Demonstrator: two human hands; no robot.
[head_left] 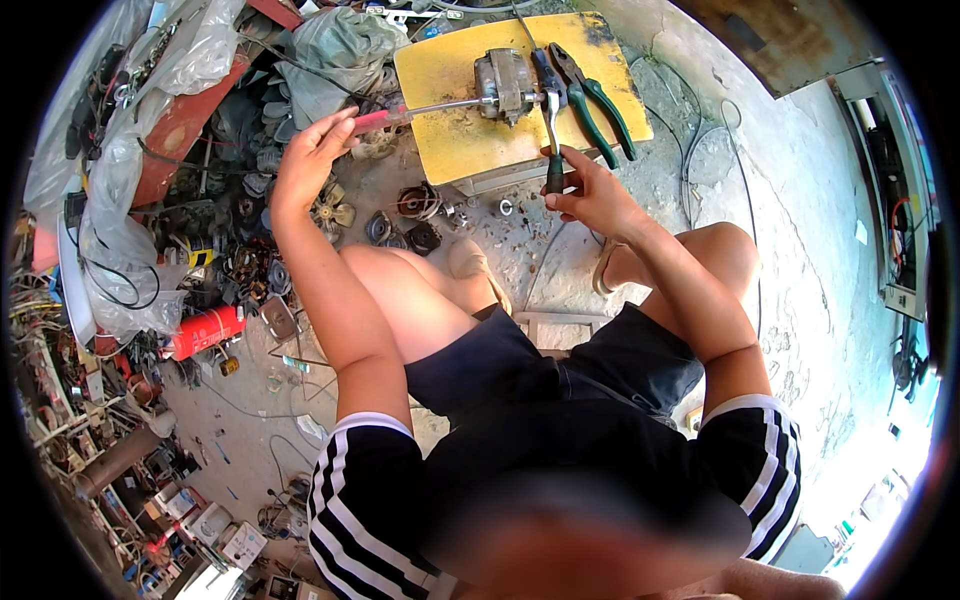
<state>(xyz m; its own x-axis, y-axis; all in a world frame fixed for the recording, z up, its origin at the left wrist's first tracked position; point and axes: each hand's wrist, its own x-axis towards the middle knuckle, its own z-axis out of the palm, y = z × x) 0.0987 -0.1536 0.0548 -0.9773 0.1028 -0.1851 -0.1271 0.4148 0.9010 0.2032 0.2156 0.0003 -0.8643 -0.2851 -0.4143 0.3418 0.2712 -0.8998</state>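
Note:
My left hand (312,163) is closed around the pink-red handle of a screwdriver (378,121). Its long shaft reaches right to a small electric motor (507,86) on a yellow board (440,150). On the motor's other side, my right hand (592,196) grips a wrench-like tool (553,135) with a metal shank and dark green handle. The tool's head is close beside the motor; whether it touches cannot be made out. A dark-handled screwdriver (546,72) and green-handled pliers (601,105) lie right of the motor.
Motor parts (417,203) and scraps litter the floor below the board. Heaped scrap, plastic bags (335,55) and a red cylinder (207,331) fill the left side. Cables (688,150) trail across the floor at right, near an open metal cabinet (890,200).

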